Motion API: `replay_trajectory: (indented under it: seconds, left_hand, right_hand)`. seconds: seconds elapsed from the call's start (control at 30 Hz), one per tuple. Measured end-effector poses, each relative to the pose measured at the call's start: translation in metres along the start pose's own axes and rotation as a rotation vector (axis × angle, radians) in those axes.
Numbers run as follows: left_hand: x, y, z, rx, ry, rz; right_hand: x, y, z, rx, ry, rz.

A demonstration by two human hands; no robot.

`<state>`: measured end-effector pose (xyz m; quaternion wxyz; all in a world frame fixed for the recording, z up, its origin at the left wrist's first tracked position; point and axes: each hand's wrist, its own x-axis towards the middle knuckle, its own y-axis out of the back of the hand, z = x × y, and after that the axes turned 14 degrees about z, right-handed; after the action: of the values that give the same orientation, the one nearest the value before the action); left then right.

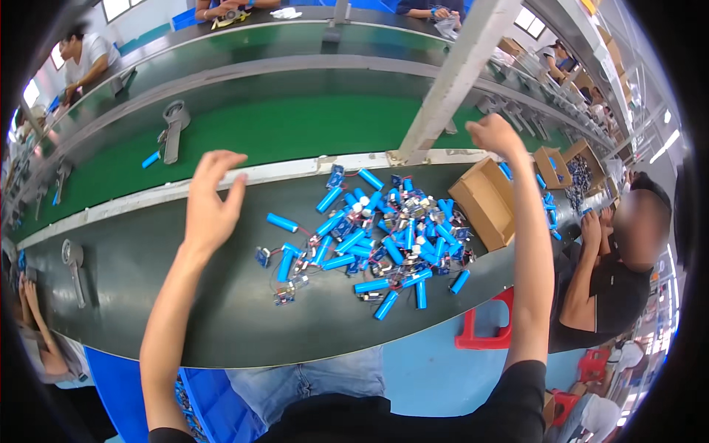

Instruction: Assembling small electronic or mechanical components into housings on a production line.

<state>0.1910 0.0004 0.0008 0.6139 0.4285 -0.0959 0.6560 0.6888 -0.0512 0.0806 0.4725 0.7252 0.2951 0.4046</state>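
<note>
My left hand (213, 201) is raised over the near edge of the green belt, thumb and fingers apart, with nothing between them. To its right lies a heap of blue cylindrical batteries (393, 249) wired to small circuit boards (284, 295), spread on the dark worktable (221, 317). Further right, my right hand (496, 135) reaches over the belt past the slanting post, its fingers curled closed. Whatever they may hold is hidden. On the belt beyond my left hand lies a grey handled housing (173, 133) with a blue battery (151, 159) beside it.
A slanting white post (458, 81) rises from the belt's rail (310, 165). An open cardboard box (484, 205) stands right of the heap. Another grey housing (74, 269) lies at the table's left. A co-worker (628, 251) sits at the right, near a red stool (487, 325).
</note>
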Motion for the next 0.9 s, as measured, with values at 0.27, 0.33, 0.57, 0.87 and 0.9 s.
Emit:
replay_trajectory:
  seconds: [0.27,0.33,0.57,0.87,0.9]
  left_hand:
    - [-0.032,-0.025,0.044,-0.091,0.011,-0.141]
    - [-0.036,-0.016,0.049,-0.106,-0.002,-0.152]
    - [-0.053,0.058,0.056,-0.066,0.166,-0.071]
    - [-0.104,0.067,0.102,-0.296,0.091,-0.017]
    - [-0.112,0.065,0.102,-0.287,0.144,0.014]
  right_hand:
    - [0.066,-0.127,0.013,0.301,-0.349,-0.077]
    - [0.061,-0.121,0.024,0.712,-0.488,-0.093]
    - [-0.109,0.015,-0.032,0.77,-0.388,0.216]
    - [-0.384,0.025,-0.163,1.318,-0.383,-0.093]
    - [-0.393,0.018,-0.176,1.349,-0.379,-0.216]
